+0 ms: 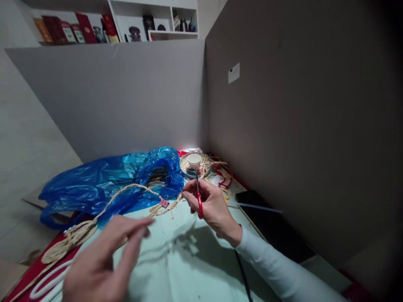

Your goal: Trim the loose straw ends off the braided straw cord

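My right hand point(211, 204) grips red-handled scissors point(199, 197), blades pointing up and away. Its fingertips touch the end of a braided straw rope point(132, 187) that arches left over the blue bag. A small pink binder clip point(164, 203) is clamped on the braid just left of that hand. My left hand point(103, 258) is low in the foreground, blurred, fingers stretched toward the right, near loose straw strands; I see nothing in it. A coil of braided straw point(67, 241) lies at the left on the pale green table cover point(182, 260).
A crumpled blue plastic bag point(107, 178) lies at the back left. A small woven basket point(201, 161) holds a white cup point(194, 160). Red scraps and a yellow ring lie beside it. Grey partition walls point(283, 126) close the back and right. White cord point(47, 283) lies at bottom left.
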`<move>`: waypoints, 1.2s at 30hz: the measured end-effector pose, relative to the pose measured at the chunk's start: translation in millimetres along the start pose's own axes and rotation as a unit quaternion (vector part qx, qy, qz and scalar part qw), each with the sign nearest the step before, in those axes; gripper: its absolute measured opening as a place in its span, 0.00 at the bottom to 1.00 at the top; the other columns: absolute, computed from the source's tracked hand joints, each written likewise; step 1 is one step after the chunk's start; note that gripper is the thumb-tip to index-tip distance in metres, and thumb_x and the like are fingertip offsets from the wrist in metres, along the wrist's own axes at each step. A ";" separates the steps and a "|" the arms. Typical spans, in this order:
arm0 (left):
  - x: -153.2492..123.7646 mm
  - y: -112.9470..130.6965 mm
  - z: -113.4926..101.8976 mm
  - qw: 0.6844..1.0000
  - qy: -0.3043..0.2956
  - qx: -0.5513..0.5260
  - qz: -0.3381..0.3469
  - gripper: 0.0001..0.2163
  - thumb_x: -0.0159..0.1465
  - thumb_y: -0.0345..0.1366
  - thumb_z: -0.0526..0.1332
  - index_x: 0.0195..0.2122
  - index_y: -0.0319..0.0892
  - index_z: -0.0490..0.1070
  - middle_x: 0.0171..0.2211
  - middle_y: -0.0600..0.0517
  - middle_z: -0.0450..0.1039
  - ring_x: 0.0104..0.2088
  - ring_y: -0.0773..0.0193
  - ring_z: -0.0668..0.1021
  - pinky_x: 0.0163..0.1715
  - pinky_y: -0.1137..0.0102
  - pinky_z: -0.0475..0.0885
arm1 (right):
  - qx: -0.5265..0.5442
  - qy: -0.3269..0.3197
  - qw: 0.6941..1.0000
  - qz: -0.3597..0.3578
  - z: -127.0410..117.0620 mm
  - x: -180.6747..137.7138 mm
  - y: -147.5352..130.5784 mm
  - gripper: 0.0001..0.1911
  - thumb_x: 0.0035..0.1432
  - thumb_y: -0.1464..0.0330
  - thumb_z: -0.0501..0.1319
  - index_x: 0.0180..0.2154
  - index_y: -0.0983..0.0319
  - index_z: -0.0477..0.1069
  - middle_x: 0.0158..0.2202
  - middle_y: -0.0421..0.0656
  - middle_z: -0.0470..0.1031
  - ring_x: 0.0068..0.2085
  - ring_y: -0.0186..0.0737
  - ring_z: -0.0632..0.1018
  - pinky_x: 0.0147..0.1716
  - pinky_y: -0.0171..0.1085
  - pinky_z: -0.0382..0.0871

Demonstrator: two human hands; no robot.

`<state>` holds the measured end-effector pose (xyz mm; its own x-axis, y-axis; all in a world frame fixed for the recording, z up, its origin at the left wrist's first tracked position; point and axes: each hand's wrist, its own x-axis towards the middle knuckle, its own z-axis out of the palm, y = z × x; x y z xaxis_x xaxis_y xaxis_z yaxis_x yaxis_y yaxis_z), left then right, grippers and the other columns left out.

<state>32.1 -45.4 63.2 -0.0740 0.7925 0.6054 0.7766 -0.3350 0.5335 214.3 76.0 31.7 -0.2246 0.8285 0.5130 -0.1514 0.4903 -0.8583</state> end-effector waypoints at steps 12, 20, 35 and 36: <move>44.6 -22.1 21.5 0.807 -0.276 -0.392 -0.344 0.10 0.55 0.41 0.71 0.32 0.40 0.80 0.25 0.54 0.75 0.24 0.69 0.69 0.27 0.75 0.63 | 0.013 -0.002 1.000 0.003 1.6 -7.5 -8.3 0.06 0.57 0.66 0.66 0.35 0.62 0.73 0.29 0.40 0.75 0.22 0.26 0.70 0.20 0.27 0.65; 50.0 -32.0 10.7 0.877 -0.286 -0.269 -0.278 0.08 0.57 0.43 0.67 0.31 0.45 0.80 0.28 0.53 0.78 0.30 0.63 0.73 0.30 0.72 0.66 | 0.081 -0.006 0.993 0.085 5.8 -7.8 -7.7 0.10 0.54 0.64 0.69 0.34 0.61 0.72 0.24 0.35 0.70 0.19 0.25 0.70 0.18 0.25 0.65; 41.0 -15.7 14.1 0.920 -0.167 -0.222 -0.275 0.09 0.55 0.46 0.66 0.28 0.48 0.80 0.28 0.54 0.79 0.35 0.55 0.77 0.35 0.68 0.67 | 0.021 -0.005 0.998 0.055 13.6 -21.9 -9.3 0.06 0.59 0.65 0.65 0.34 0.60 0.72 0.21 0.36 0.70 0.19 0.27 0.70 0.19 0.25 0.65; 40.4 -15.5 13.5 0.922 -0.151 -0.221 -0.278 0.09 0.54 0.46 0.66 0.28 0.48 0.80 0.27 0.54 0.79 0.34 0.56 0.76 0.34 0.68 0.67 | 0.023 -0.003 0.998 0.060 14.7 -23.0 -8.4 0.06 0.59 0.65 0.65 0.34 0.60 0.72 0.21 0.36 0.70 0.19 0.27 0.70 0.18 0.25 0.65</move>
<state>25.5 -1.2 71.4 -0.1540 0.9880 0.0081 0.3354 0.0446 0.9410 206.6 48.8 27.4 -0.2501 0.8787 0.4066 -0.1671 0.3745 -0.9120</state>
